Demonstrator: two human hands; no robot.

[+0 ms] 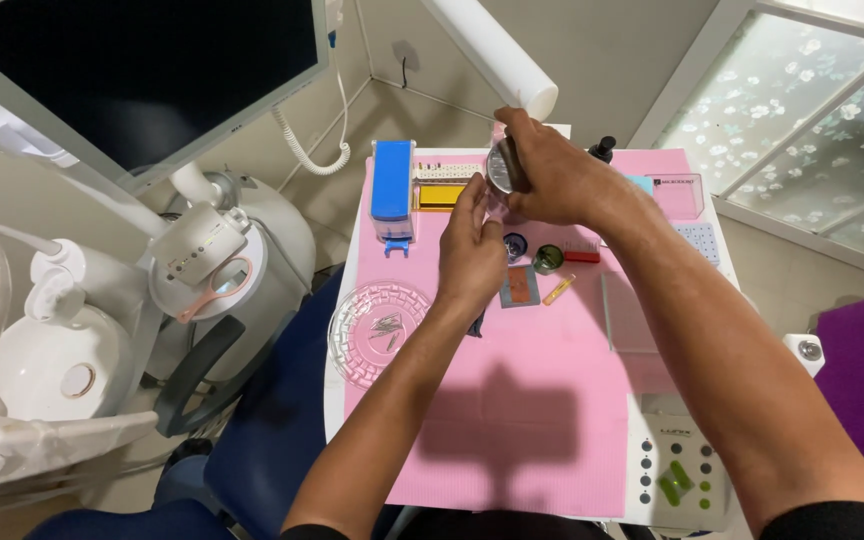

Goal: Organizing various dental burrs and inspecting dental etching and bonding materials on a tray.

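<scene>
Right hand [542,175] clenched round small shiny round container [500,168] above tabletop [512,400] far edge; left hand [472,245] released beneath. Container likely light, rigid, slippery: grip rim sides.

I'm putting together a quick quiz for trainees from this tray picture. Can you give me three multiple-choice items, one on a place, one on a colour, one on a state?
1. Where does the clear glass dish lie?
A. at the left edge of the pink mat
B. on the window sill
C. on the monitor

2. What colour is the lid of the tall box at the far left of the mat?
A. red
B. blue
C. green

3. What is the right hand doing?
A. lying flat on the mat
B. pressing the control pad
C. gripping a small round container above the mat

Answers: 1 A, the dish overlaps the mat's left edge. 2 B, the lid is plainly blue. 3 C, the fingers wrap around the container, with the left hand just below it.
</scene>
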